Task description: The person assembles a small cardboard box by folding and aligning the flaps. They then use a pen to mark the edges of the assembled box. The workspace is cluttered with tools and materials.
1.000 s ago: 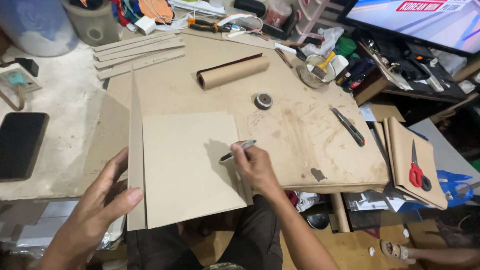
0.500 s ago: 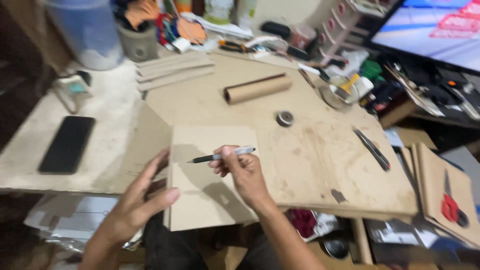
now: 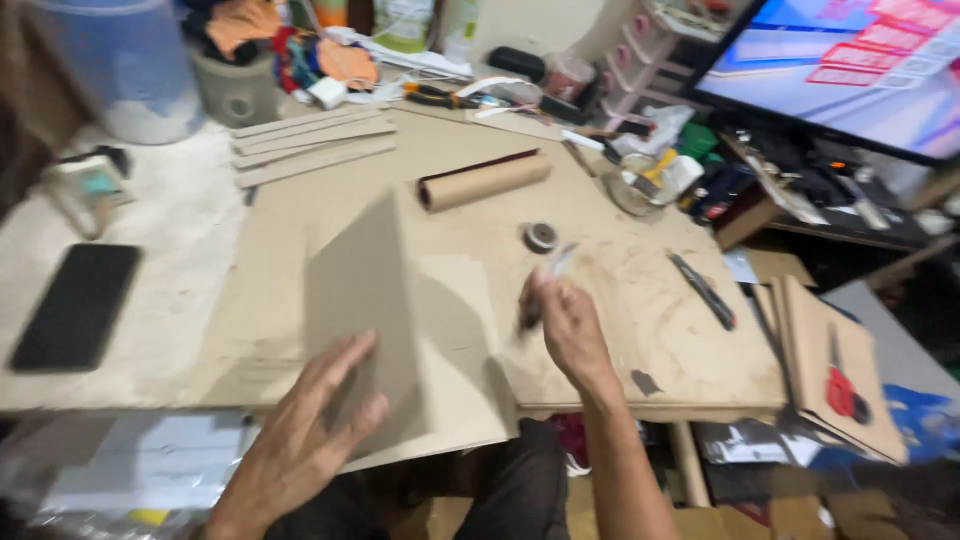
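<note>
- A cardboard sheet (image 3: 365, 300) is being held up off the desk (image 3: 640, 290) by the left hand (image 3: 305, 440), whose spread fingers are being pressed flat against its lower face near the desk's front edge.
- The sheet is being tilted on edge, its long axis running from the front edge toward the back of the desk, over a second flat sheet (image 3: 455, 350) overhanging the front edge.
- A pen (image 3: 545, 285) is being gripped in the closed right hand (image 3: 570, 325); it is blurred, with its long axis pointing up and toward the back right.
- A brown cardboard tube (image 3: 485, 182) is lying toward the back of the desk, pointing left to right; a small tape roll (image 3: 540, 237) is lying just in front of it.
- Cardboard strips (image 3: 310, 145) are being kept stacked near the back left corner.
- A black phone (image 3: 78, 305) is lying at the left edge.
- A craft knife (image 3: 703, 290) is lying near the right edge.
- Red scissors (image 3: 842, 390) are resting on a board (image 3: 800, 330) beyond the right edge.
</note>
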